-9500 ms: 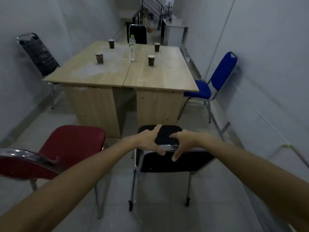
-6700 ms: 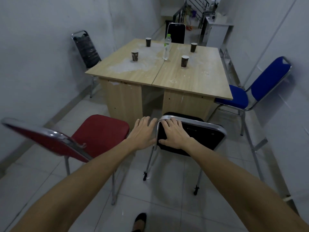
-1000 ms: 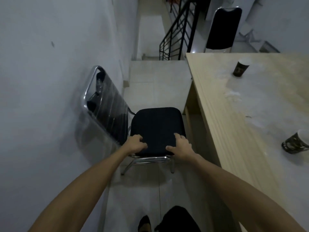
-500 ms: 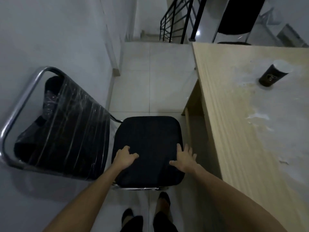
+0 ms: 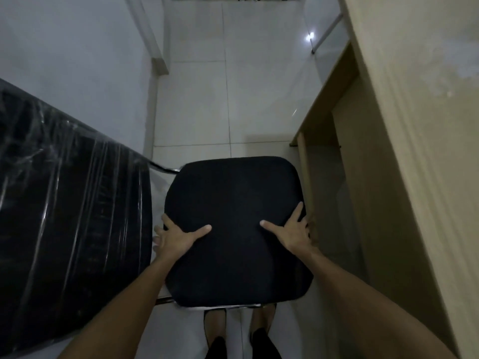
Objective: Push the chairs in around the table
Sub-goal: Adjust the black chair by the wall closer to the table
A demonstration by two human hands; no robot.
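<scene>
Directly below me is a black chair with a padded seat [image 5: 236, 198]; its plastic-wrapped backrest [image 5: 70, 200] leans toward the wall on the left. My left hand [image 5: 176, 235] grips the seat's left edge, thumb on top and fingers curled under. On the seat's right edge lies my right hand [image 5: 294, 230], thumb on top and fingers over the side. The light wooden table [image 5: 414, 125] runs along the right, its side panel [image 5: 305, 151] close beside the seat.
A grey wall [image 5: 77, 60] closes in the left side, with a narrow tiled floor [image 5: 225, 99] strip between it and the table. My feet [image 5: 238, 330] stand just behind the seat. A chrome chair leg [image 5: 325, 35] shows at the top right.
I have leaned further over the chair, so the seat fills more of the view. Both hands have slid forward along the seat's side edges. The cups have left the view.
</scene>
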